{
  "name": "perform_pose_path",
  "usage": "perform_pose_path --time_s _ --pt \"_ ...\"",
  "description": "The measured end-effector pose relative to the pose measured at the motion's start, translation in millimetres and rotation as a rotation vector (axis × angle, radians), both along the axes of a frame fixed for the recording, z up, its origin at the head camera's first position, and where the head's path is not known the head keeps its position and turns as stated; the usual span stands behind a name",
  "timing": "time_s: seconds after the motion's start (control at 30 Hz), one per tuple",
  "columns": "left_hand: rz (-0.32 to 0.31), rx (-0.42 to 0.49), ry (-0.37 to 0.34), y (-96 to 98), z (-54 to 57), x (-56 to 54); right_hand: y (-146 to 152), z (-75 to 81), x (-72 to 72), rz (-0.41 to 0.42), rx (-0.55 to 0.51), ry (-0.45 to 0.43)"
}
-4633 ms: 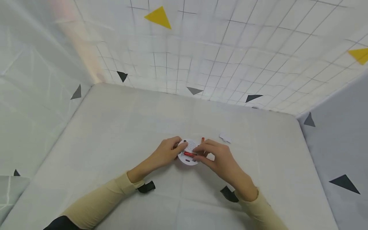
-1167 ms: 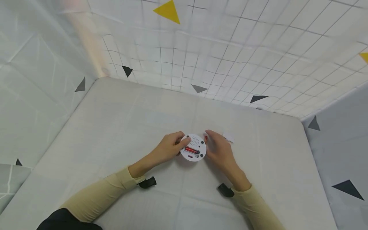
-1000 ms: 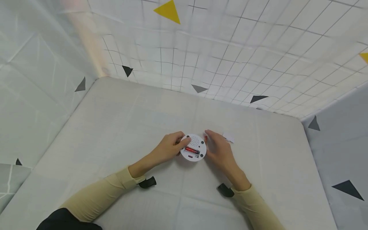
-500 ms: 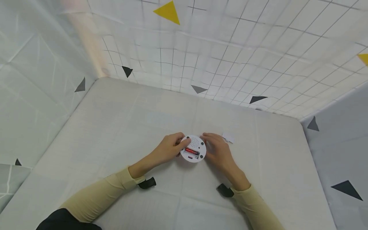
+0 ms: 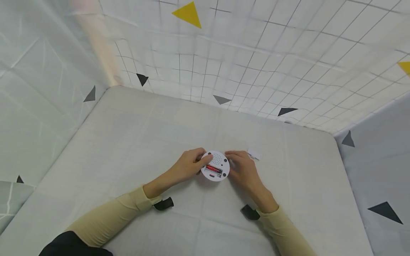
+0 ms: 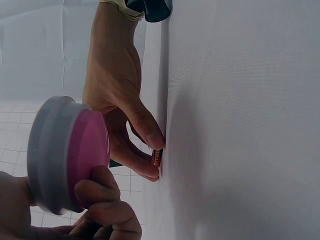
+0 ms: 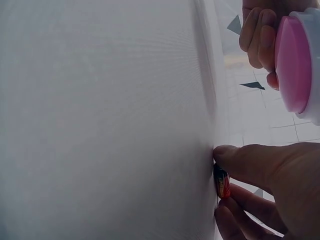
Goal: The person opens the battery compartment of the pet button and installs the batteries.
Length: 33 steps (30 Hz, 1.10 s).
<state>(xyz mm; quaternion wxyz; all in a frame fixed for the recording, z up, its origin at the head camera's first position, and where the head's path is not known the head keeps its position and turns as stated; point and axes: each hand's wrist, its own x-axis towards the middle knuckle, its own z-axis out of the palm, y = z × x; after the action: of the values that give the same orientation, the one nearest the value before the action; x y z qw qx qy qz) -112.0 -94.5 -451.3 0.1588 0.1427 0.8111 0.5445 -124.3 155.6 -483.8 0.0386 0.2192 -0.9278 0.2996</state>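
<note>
The round white gadget (image 5: 218,161) is held up above the table, in front of the person, between the two hands. Its flat side with lots of little holes faces up, and its pink side (image 7: 295,65) faces down. In a slot on the flat side lies a red battery (image 5: 213,169). The left hand (image 5: 189,162) holds the gadget by its edge, with the thumb on top and the other fingers curled under the pink part. The right hand (image 5: 244,168) is just beside the gadget, low by the table. Its thumb and fingers pinch a small loose battery (image 7: 222,182), red and black, between them. Past the right hand, near it, a little white piece (image 5: 254,154) lies on the table (image 5: 179,124). Both arms wear tan sleeves (image 5: 110,220), and a black part (image 5: 163,204) sticks out at each wrist. Behind the table is a white wall with thin grid lines (image 5: 205,67), and on it are dark triangles (image 5: 142,79) and yellow triangles (image 5: 189,15).
</note>
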Motion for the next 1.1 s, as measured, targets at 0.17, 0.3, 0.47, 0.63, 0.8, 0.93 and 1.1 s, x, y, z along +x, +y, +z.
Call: perform_pose_path --time_s 0.17,0.3,0.47,0.63,0.8,0.93,1.1 --pt "-0.001 0.012 0.001 -0.4 0.5 0.9 -0.8 0.8 2.1 0.006 -0.004 -0.004" --pt "-0.006 0.018 0.000 -0.5 0.2 1.5 -2.0 3.0 4.2 0.005 0.018 -0.024" --pt "-0.011 0.019 0.006 -0.4 -1.4 1.7 -2.8 6.6 6.7 0.030 0.033 -0.039" --pt "-0.010 0.013 0.013 0.0 -1.9 1.7 -3.4 7.1 7.9 0.030 0.033 -0.054" --pt "-0.007 0.008 0.012 0.9 -1.1 1.5 -4.2 8.5 9.3 -0.043 0.051 -0.062" --pt "-0.006 0.000 0.012 0.7 -0.6 2.0 -4.0 10.4 10.6 -0.083 0.069 -0.071" --pt "-0.002 -0.007 0.013 -0.1 -0.6 2.7 -3.2 10.3 10.4 -0.094 0.086 -0.085"
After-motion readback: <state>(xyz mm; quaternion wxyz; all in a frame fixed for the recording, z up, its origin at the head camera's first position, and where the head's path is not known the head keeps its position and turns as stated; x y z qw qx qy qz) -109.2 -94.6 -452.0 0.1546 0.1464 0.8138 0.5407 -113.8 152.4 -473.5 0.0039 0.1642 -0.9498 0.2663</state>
